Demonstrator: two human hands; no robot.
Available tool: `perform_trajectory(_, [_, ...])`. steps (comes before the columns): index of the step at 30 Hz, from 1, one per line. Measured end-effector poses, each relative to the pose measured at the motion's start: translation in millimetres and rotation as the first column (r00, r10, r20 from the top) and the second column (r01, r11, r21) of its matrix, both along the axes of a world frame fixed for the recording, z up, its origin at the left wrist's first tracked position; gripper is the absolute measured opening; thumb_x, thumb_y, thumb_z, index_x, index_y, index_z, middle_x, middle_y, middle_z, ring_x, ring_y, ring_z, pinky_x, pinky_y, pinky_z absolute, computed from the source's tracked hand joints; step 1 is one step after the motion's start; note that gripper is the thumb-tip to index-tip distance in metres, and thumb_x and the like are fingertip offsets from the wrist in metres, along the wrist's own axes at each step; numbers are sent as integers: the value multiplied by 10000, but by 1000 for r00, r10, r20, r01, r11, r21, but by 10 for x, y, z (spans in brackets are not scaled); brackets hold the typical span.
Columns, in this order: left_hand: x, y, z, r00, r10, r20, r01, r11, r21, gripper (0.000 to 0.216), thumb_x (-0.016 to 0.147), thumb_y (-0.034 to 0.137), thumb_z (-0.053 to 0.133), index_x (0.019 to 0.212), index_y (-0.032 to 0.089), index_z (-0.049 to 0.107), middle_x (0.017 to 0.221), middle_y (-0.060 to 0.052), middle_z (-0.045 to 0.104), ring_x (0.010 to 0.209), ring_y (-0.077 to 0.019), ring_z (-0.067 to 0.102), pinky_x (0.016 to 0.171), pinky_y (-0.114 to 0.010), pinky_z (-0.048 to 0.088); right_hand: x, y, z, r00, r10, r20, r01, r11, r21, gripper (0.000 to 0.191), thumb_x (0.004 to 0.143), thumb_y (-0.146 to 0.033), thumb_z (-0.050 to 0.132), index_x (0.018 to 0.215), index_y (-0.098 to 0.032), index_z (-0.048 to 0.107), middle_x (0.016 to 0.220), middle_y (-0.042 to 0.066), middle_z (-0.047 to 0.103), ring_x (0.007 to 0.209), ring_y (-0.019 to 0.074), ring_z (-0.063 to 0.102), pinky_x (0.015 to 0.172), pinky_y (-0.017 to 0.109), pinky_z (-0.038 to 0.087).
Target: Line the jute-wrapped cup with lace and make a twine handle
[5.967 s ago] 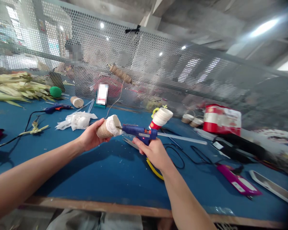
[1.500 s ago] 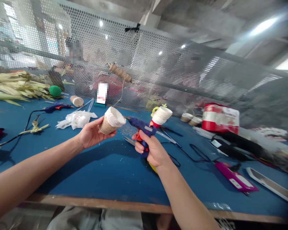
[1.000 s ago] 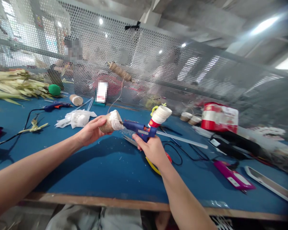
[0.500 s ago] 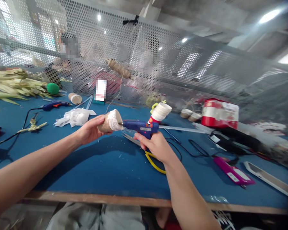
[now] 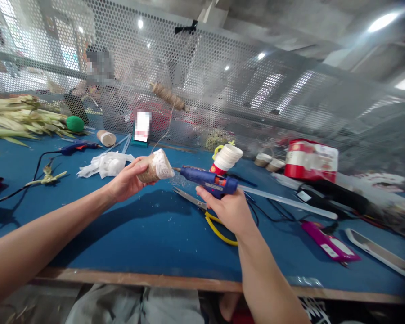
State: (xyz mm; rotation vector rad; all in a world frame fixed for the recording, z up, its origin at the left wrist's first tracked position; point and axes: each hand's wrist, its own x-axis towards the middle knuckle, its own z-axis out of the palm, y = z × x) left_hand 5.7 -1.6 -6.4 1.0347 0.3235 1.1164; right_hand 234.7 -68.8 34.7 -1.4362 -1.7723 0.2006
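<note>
My left hand is wrapped round a small cup-shaped tube, covered in brown twine with a white lace band near its right rim. In my right hand is a blue hot glue gun, its nozzle pointing left, close to the tube's rim. A long clear glue stick sticks out of the gun's back end. Beneath the gun lie scissors with yellow handles, partly covered by my right hand. Behind it stand stacked white paper cups.
A crumpled white cloth, another blue glue gun and a bare tube lie on the left. A twine spool hangs on the mesh screen. At right are a red-white package, purple case and phone.
My right hand has drawn the glue gun a little to the right, its nozzle back from the tube's rim. The left hand has tilted the tube slightly.
</note>
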Motion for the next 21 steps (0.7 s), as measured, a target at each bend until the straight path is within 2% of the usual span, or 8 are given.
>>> perform_trajectory(6, [13, -11, 8, 1000, 30, -5, -30, 999, 28, 320, 700, 315, 644, 967, 162, 555, 834, -30, 601, 681, -123, 570, 581, -232, 434, -2, 30, -67, 998, -3, 63, 3, 1000, -10, 246, 741, -410, 572, 788, -189, 671, 691, 59, 685, 695, 240, 642, 662, 339, 490])
perform_trajectory(10, [22, -16, 5, 999, 36, -9, -36, 999, 19, 330, 690, 323, 656, 962, 159, 565, 848, -32, 598, 693, -120, 562, 582, -226, 436, 12, 41, -102, 996, -12, 85, 10, 1000, 18, 273, 751, -424, 560, 819, -182, 669, 762, 70, 700, 747, 257, 646, 684, 358, 487])
perform_trajectory(15, [21, -17, 0, 999, 37, -12, -37, 999, 25, 347, 688, 320, 660, 975, 151, 559, 845, -29, 589, 693, -116, 561, 576, -217, 441, 23, 69, -127, 993, -2, 121, -7, 997, 75, 278, 759, -423, 551, 823, -180, 670, 811, 83, 706, 816, 270, 646, 728, 376, 487])
perform_trajectory(21, [14, -5, -14, 999, 45, -16, -44, 999, 25, 296, 698, 307, 645, 938, 161, 553, 849, -33, 587, 706, -127, 571, 574, -222, 443, 31, 78, -137, 990, -3, 138, -8, 996, 84, 296, 767, -431, 543, 858, -177, 665, 836, 92, 704, 819, 274, 648, 729, 380, 490])
